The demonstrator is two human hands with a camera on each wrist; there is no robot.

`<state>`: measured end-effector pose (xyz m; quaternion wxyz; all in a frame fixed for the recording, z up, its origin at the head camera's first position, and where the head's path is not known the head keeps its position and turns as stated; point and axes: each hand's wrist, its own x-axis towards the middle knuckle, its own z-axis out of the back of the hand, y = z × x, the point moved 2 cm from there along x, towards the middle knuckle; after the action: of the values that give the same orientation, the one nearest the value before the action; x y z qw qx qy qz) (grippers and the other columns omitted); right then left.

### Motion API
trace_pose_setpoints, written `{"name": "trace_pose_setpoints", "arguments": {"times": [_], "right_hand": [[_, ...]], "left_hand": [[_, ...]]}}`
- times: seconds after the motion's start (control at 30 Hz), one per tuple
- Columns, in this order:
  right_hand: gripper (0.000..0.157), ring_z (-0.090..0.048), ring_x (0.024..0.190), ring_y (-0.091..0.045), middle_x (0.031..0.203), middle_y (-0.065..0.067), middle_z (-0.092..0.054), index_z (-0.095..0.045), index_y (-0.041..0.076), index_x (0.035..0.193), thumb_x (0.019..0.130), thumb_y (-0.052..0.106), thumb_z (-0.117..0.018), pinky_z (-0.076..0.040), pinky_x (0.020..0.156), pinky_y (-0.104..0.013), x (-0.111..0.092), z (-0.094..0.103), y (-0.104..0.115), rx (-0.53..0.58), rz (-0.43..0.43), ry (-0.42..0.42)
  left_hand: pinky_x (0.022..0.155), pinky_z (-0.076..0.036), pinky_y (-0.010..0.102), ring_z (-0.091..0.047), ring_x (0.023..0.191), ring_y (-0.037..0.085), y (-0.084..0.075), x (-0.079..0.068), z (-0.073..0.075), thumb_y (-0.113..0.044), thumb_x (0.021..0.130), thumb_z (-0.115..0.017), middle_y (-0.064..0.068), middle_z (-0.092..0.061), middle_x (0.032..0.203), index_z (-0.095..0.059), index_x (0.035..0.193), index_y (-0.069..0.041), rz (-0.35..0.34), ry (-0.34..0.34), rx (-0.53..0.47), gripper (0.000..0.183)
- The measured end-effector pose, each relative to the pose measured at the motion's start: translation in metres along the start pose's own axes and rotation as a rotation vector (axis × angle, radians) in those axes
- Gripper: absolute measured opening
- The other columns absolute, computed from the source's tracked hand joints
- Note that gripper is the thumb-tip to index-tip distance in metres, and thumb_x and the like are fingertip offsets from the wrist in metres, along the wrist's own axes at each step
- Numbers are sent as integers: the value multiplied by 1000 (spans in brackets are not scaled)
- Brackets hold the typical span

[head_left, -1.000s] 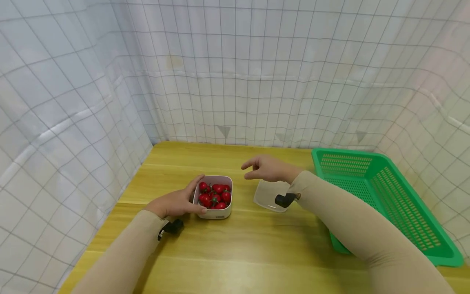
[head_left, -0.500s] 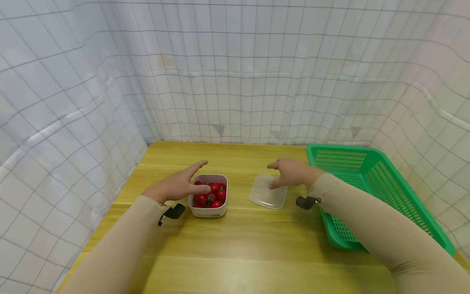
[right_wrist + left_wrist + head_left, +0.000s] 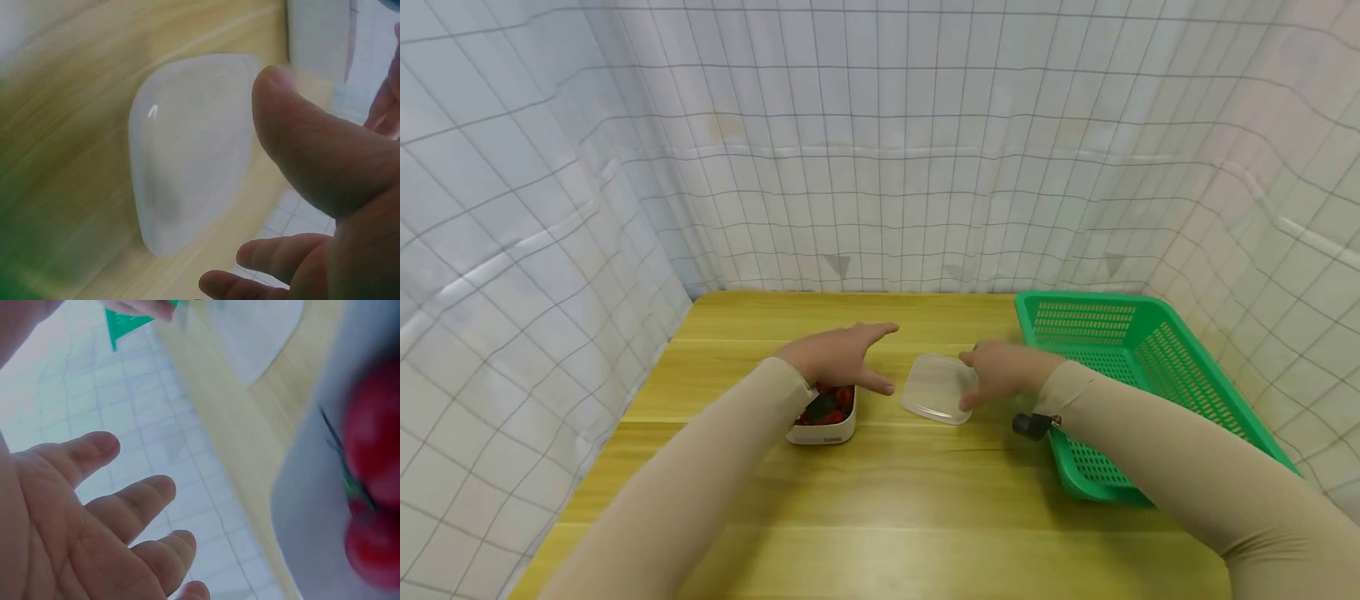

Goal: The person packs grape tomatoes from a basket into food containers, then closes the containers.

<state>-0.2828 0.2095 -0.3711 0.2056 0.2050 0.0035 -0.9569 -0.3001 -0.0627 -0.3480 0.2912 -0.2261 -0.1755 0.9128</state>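
A translucent square lid [image 3: 934, 387] lies flat on the wooden table. My right hand [image 3: 1006, 371] hovers at its right edge, thumb and fingers spread apart; the right wrist view shows the lid [image 3: 190, 150] beside the thumb, with nothing held. My left hand [image 3: 842, 357] reaches over a white square container [image 3: 822, 434], its fingers extended toward the lid and nothing in its grasp. Red cherry tomatoes [image 3: 831, 408] fill the container, partly hidden by the left wrist. Close up in the left wrist view are tomatoes [image 3: 375, 550] with a green stem.
A green perforated plastic basket [image 3: 1213, 379] stands on the right of the table [image 3: 880, 500], under my right forearm. White grid-patterned curtains [image 3: 880, 167] enclose the table at the back and both sides.
My left hand has let go of the container's side and moved right across its top. The right hand has shifted right, to the lid's right edge. The head view has turned slightly.
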Motion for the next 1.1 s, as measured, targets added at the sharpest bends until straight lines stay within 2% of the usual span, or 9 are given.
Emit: {"name": "trace_pose_setpoints", "arguments": {"times": [0.1,0.2,0.33,0.4,0.47,0.63,0.77,0.9,1.1], "right_hand": [[96,-58,132,-42,144,-24,-60,-46,-2,156,89,58,-78,-48,112,-54,0,-1,3,-34,-11,13],[94,-60,130,-42,141,-24,-63,-50,-4,152,89,60,-77,-50,111,-53,2,-1,6,-86,-20,25],[85,-67,117,-36,125,-20,-71,-59,-5,138,87,60,-79,-54,104,-50,4,-2,9,-140,-20,51],[82,-69,112,-34,119,-18,-72,-61,-5,133,86,59,-81,-56,102,-48,5,-2,11,-147,-9,67],[83,-70,112,-34,118,-18,-73,-60,-5,133,85,59,-82,-56,103,-48,6,-2,12,-148,1,87],[88,-68,119,-35,124,-18,-72,-57,-6,138,83,58,-84,-53,107,-48,9,-3,8,-133,-27,113],[77,-69,111,-30,117,-14,-73,-64,-2,127,82,58,-85,-55,104,-46,14,-9,5,-113,-57,119],[66,-68,99,-25,106,-10,-73,-68,1,114,83,57,-84,-56,100,-45,15,-14,5,-105,-52,130],[57,-62,86,-19,94,-4,-70,-71,1,104,86,54,-82,-57,95,-41,14,-17,7,-146,-80,141]], "left_hand": [[126,-31,57,-19,164,31,-8,15,-5,-64,86,-79,5,-20,177,-17,169,-37,20,31,30,108],[120,-40,56,-22,163,32,-15,27,-10,-58,85,-83,6,-24,176,-19,169,-36,36,47,38,108],[120,-39,57,-26,161,33,-23,41,-16,-51,85,-85,6,-32,173,-21,169,-31,23,64,77,107],[124,-35,56,-30,160,33,-26,47,-19,-49,85,-85,5,-37,171,-22,169,-29,13,69,109,107],[123,-36,56,-36,157,32,-28,52,-20,-47,84,-86,5,-41,168,-23,169,-27,6,72,128,108],[119,-40,54,-46,150,29,-32,62,-23,-41,83,-89,5,-47,164,-26,169,-26,26,80,145,108],[117,-43,50,-52,143,27,-34,68,-27,-38,82,-91,5,-52,160,-31,167,-24,38,89,179,106],[113,-47,45,-58,134,24,-34,72,-34,-35,80,-93,5,-59,152,-36,164,-22,47,88,223,103],[116,-47,42,-57,140,24,-34,76,-40,-35,79,-94,5,-60,152,-38,163,-19,56,98,308,103]]}}
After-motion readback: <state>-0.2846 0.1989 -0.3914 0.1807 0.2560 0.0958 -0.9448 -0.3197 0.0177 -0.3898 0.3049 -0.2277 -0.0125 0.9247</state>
